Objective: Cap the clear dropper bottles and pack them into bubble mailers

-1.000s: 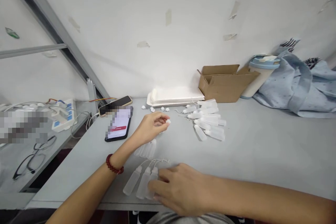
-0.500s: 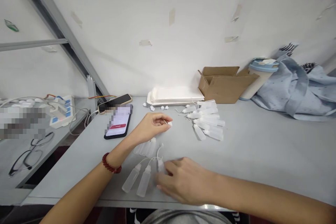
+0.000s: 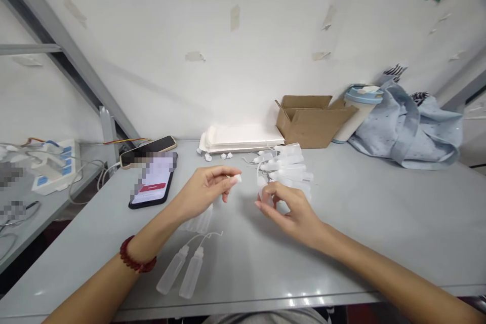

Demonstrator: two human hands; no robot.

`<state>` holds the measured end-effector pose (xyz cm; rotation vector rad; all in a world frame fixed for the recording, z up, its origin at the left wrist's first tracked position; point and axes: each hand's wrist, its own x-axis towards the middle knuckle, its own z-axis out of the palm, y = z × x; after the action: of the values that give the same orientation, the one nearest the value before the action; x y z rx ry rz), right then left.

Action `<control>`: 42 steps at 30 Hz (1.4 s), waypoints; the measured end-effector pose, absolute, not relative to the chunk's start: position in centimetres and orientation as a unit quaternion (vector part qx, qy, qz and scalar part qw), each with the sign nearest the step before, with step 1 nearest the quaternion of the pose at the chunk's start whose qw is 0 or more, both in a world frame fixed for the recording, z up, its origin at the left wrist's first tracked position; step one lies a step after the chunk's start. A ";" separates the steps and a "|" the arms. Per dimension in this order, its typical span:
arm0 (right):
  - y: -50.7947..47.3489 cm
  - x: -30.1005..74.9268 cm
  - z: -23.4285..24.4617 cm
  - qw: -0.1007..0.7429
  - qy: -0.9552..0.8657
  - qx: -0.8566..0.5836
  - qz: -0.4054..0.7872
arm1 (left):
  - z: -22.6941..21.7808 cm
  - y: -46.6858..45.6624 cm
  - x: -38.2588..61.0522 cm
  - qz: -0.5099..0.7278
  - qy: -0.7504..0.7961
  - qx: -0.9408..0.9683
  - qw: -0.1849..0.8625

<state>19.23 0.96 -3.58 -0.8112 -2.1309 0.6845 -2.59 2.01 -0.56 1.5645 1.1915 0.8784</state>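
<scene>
My left hand (image 3: pixel 207 190) pinches a small white cap (image 3: pixel 238 178) between thumb and fingertips. To its right, my right hand (image 3: pixel 292 207) is closed around a clear squeeze bottle (image 3: pixel 261 186), held upright with its thin bent tube on top. My fingers hide much of that bottle. Two more squeeze bottles with tubes (image 3: pixel 192 276) lie near the front edge. Several bottles (image 3: pixel 201 220) rest partly hidden under my left forearm and hand. Beyond my right hand lies a pile of tubed bottles (image 3: pixel 284 164). Several loose white caps (image 3: pixel 224 155) sit behind my left hand.
A white stack of flat packets (image 3: pixel 245 136) and an open cardboard box (image 3: pixel 311 124) stand along the wall. A cup (image 3: pixel 359 111) and a blue fabric bag (image 3: pixel 410 129) are at the back right. Two phones (image 3: pixel 154 187) lie left, near a power strip (image 3: pixel 56 164).
My right hand has picked up one bottle from the front group and raised it toward my left hand. My left hand still pinches the cap. The view has shifted to the right.
</scene>
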 end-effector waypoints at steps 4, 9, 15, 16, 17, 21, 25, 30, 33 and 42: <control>0.6 19.2 -2.6 0.322 -0.752 -0.310 0.484 | -0.5 1.4 -1.9 0.345 0.461 0.653 0.492; 1.0 19.4 -2.3 0.275 -0.648 -0.247 0.666 | 0.0 1.1 -1.8 0.336 0.439 0.675 0.488; 2.0 19.8 -2.7 0.230 -0.619 -0.182 0.729 | 0.3 0.9 -1.7 0.308 0.421 0.706 0.479; 2.1 19.9 -2.7 0.224 -0.618 -0.179 0.732 | 0.3 0.9 -1.6 0.299 0.425 0.704 0.484; 2.1 20.0 -2.7 0.218 -0.618 -0.178 0.734 | 0.3 0.9 -1.6 0.288 0.430 0.700 0.491; 2.4 20.1 -2.7 0.191 -0.627 -0.191 0.731 | 0.2 1.0 -1.5 0.252 0.443 0.682 0.524; 2.6 20.1 -2.8 0.185 -0.619 -0.214 0.733 | -0.4 1.1 -1.2 0.235 0.451 0.665 0.547; 2.6 20.1 -2.9 0.199 -0.570 -0.255 0.756 | -0.9 0.8 -0.7 0.279 0.447 0.667 0.527; 2.7 20.2 -3.0 0.193 -0.519 -0.249 0.795 | -1.1 0.5 -0.5 0.325 0.429 0.691 0.483; 2.9 20.2 -3.0 0.186 -0.478 -0.228 0.827 | -1.0 0.8 -0.7 0.335 0.431 0.663 0.513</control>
<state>20.16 2.92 -3.00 -0.6419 -1.3466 2.3304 -0.74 0.77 -1.00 1.5934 1.0366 0.8045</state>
